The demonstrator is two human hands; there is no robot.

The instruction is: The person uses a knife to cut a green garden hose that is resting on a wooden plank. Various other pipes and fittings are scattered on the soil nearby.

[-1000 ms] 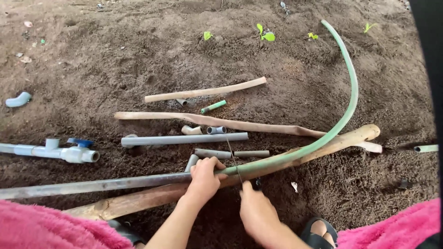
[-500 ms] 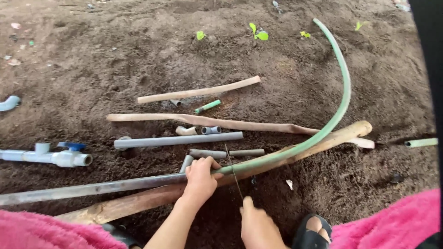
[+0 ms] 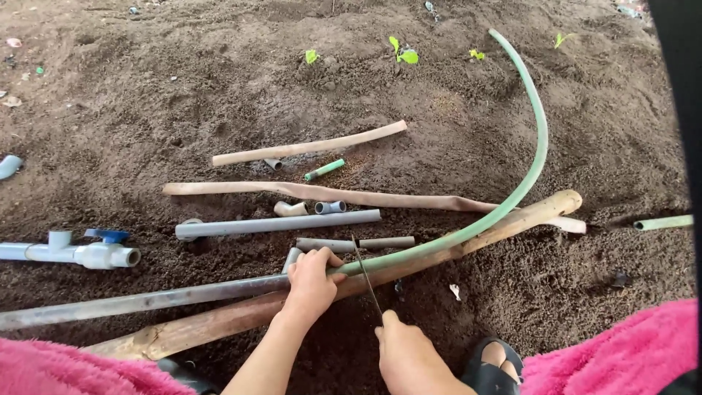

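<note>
The green hose [image 3: 530, 157] lay on dark soil [image 3: 146, 80], arching from the upper right down to the person's hands, where its near end rested on a long wooden pole [image 3: 512, 219]; the left hand [image 3: 311, 281] was closed over that end, pressing it against the pole; the right hand [image 3: 406, 351] was clenched around the handle of a thin saw blade [image 3: 365, 274], which stood edge-down across the hose just right of the left thumb. Judged from this view, the cut was at an early stage; the blade sat on the hose, yet the hose looked whole on both sides of it, and no severed piece lay near; how deep the teeth had bitten could not be told. So the pinning and the placing of the blade seemed done, and the sawing through seemed mostly left.

A long grey pipe [image 3: 146, 300] ran left from under the left hand; beyond it lay a shorter grey pipe [image 3: 278, 224], two small elbow fittings [image 3: 291, 209], two tan strips of flattened hose [image 3: 307, 148], and a short green tube [image 3: 324, 170]; a white pipe with a blue-handled valve [image 3: 99, 252] sat at the far left; another green hose end [image 3: 662, 222] showed at the right edge; seedlings [image 3: 404, 53] stood at the top; pink fabric [image 3: 614, 358] covered the knees, and a sandalled foot [image 3: 493, 362] rested near the right hand.
</note>
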